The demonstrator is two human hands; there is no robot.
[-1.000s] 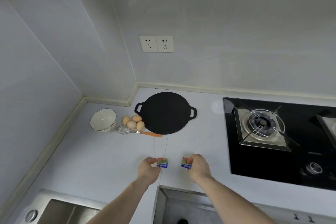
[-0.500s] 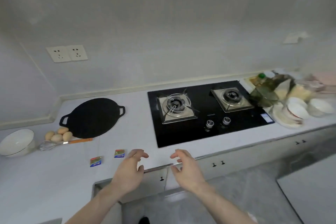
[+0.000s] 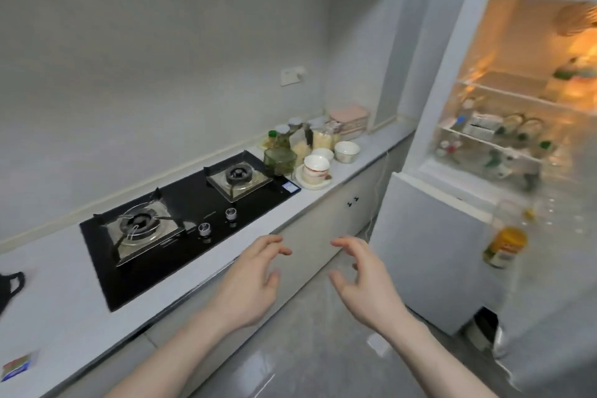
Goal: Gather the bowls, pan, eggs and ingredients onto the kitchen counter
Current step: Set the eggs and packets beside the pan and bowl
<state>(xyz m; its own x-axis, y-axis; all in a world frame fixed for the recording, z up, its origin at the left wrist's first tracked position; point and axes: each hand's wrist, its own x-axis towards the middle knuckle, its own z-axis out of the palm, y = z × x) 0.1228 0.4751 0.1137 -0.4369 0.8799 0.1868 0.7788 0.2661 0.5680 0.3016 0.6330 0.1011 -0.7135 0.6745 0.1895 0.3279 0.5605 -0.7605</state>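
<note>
My left hand [image 3: 248, 281] and my right hand [image 3: 363, 278] hang empty in front of me, fingers apart, over the cabinet fronts and floor. On the white counter [image 3: 58, 300] a small blue and green packet [image 3: 16, 367] lies at the far left edge. Only one handle and the rim of the black pan [image 3: 8, 284] show at the left edge. White bowls [image 3: 316, 166] and another white bowl [image 3: 346, 151] stand at the far end of the counter among jars [image 3: 323, 137]. The eggs, whisk and first bowl are out of view.
A black two-burner gas hob [image 3: 181, 220] fills the counter's middle. The fridge [image 3: 517, 126] stands open at the right, lit inside, with food on its shelves and a yellow-lidded jar [image 3: 504, 245] in the door. A pink box [image 3: 349, 118] sits by the wall.
Both hands let go of the two packets on the counter and opened. My view swung right, from the pan and eggs past the hob to the open fridge.
</note>
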